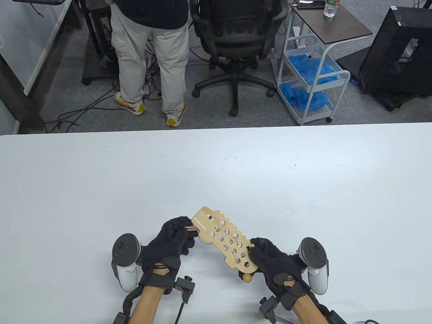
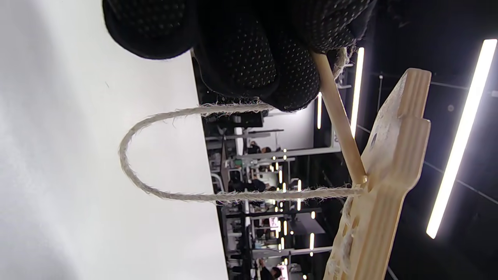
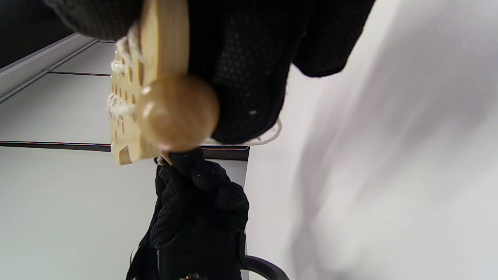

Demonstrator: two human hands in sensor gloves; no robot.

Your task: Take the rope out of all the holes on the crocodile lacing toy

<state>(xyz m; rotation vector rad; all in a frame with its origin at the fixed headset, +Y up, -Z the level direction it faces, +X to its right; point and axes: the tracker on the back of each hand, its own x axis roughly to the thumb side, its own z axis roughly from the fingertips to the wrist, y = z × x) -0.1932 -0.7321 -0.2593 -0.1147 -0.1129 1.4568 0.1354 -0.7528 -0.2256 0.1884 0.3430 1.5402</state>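
Note:
The wooden crocodile lacing toy (image 1: 222, 239) is held tilted above the white table (image 1: 216, 169), with white rope (image 1: 228, 243) laced through several holes. My right hand (image 1: 267, 254) grips its tail end, just above a wooden ball (image 1: 247, 278). My left hand (image 1: 176, 237) is at the head end and pinches the rope's wooden needle (image 2: 338, 116). In the left wrist view the rope (image 2: 155, 186) loops from my fingers (image 2: 253, 58) to a hole in the toy (image 2: 389, 175). The right wrist view shows the ball (image 3: 177, 112), the toy's edge (image 3: 124, 128) and my gripping fingers (image 3: 253, 77).
Beyond the table's far edge a person (image 1: 151, 47) stands beside an office chair (image 1: 234, 37), and a wire cart (image 1: 312, 80) stands to the right. Both hands work near the table's front edge.

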